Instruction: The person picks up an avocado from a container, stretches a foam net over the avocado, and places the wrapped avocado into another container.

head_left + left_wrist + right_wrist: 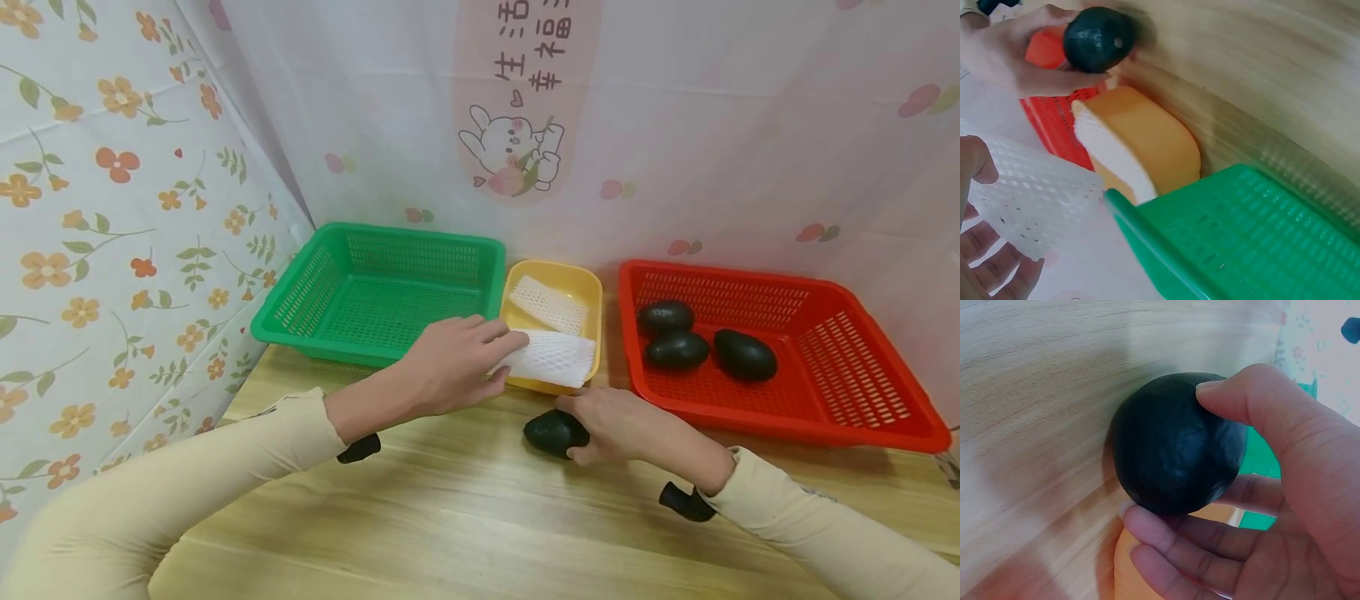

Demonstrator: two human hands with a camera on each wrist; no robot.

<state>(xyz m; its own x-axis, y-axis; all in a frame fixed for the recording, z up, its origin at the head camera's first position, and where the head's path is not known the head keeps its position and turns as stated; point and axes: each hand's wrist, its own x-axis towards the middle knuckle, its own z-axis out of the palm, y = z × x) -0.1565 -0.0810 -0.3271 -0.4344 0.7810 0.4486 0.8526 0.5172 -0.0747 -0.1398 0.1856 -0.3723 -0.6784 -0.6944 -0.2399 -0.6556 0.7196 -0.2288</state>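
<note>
My left hand (461, 362) pinches a white foam net sleeve (553, 357) by one end, above the front of the yellow basket (592, 287). In the left wrist view the sleeve (1041, 194) hangs between thumb and fingers. At the table's middle, my right hand (618, 423) grips a dark green avocado (553, 433). Seen from the right wrist, the thumb lies on one side of the avocado (1172, 447) and the fingers curl along the other. Another foam net sleeve (549, 305) lies inside the yellow basket.
A green basket (382, 354) with no contents visible stands at the left. On the right is a red basket (750, 414) holding several avocados (745, 355). A printed cloth (675, 125) hangs behind the baskets. Bare wooden table (420, 517) shows in front.
</note>
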